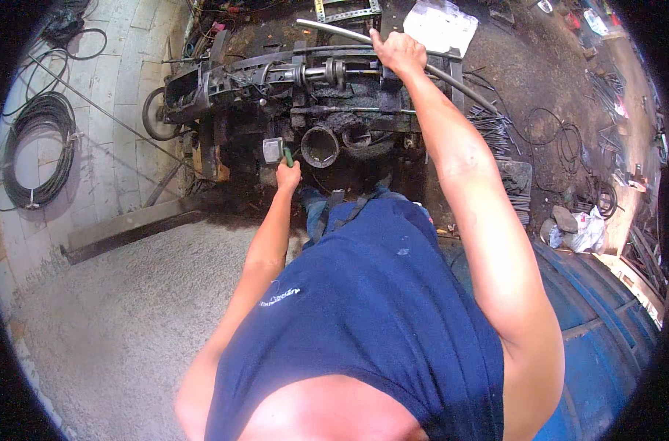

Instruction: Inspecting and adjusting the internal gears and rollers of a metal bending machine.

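My right hand (401, 54) is closed round a long grey metal rod (333, 29), which slants above the far side of a dark, greasy machine (276, 77). One end of the rod reaches out to the left, the other down to the right. Closer to my body, my left hand (289, 176) grips a tool with a green handle (288, 156); its working end is too small to make out. Just left of that handle is a pale square container (273, 151). A round metal can (320, 146) with a dark inside stands right of my left hand, below the machine's bars.
Coiled black cable (40, 151) hangs on the pale wall at left. Many thin metal rods (495, 132) lie in a heap at right. A white sheet (441, 26) lies beyond the machine. Near my right elbow are a blue drum-like surface (581, 316) and a plastic bag (586, 231).
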The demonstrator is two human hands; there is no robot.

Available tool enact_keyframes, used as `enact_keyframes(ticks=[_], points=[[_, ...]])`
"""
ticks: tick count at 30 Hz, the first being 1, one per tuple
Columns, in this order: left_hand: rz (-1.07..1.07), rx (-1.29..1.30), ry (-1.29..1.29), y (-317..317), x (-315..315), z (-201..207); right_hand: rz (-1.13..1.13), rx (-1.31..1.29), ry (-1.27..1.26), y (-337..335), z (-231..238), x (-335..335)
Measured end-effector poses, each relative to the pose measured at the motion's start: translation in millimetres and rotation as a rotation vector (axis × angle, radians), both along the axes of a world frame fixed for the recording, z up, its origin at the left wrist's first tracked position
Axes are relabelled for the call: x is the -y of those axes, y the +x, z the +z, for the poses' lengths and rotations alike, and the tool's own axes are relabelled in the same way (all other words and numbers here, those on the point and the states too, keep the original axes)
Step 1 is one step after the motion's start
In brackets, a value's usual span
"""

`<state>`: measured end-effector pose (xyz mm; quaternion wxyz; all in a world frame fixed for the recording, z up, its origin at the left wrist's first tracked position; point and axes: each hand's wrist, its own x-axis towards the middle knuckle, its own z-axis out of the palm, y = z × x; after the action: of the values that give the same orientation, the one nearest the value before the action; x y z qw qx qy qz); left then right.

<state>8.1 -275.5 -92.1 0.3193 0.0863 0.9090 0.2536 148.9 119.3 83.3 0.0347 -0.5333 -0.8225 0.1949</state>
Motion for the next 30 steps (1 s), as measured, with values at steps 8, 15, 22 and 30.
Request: enact_keyframes(ticks=[8, 15, 22, 30], points=[[0.016, 0.0, 0.019, -2, 4, -5, 0.017, -0.016, 0.034, 0, -1, 0], [-0.027, -0.03, -0.039, 0, -1, 9, 0.005, -0.023, 0.026, 1, 4, 2], [-0.016, -0.004, -0.006, 0, 1, 3, 0.001, -0.013, 0.019, 3, 4, 1], [0.024, 0.01, 0.015, 0, 1, -3, 0.001, 0.012, 0.013, 2, 3, -1]])
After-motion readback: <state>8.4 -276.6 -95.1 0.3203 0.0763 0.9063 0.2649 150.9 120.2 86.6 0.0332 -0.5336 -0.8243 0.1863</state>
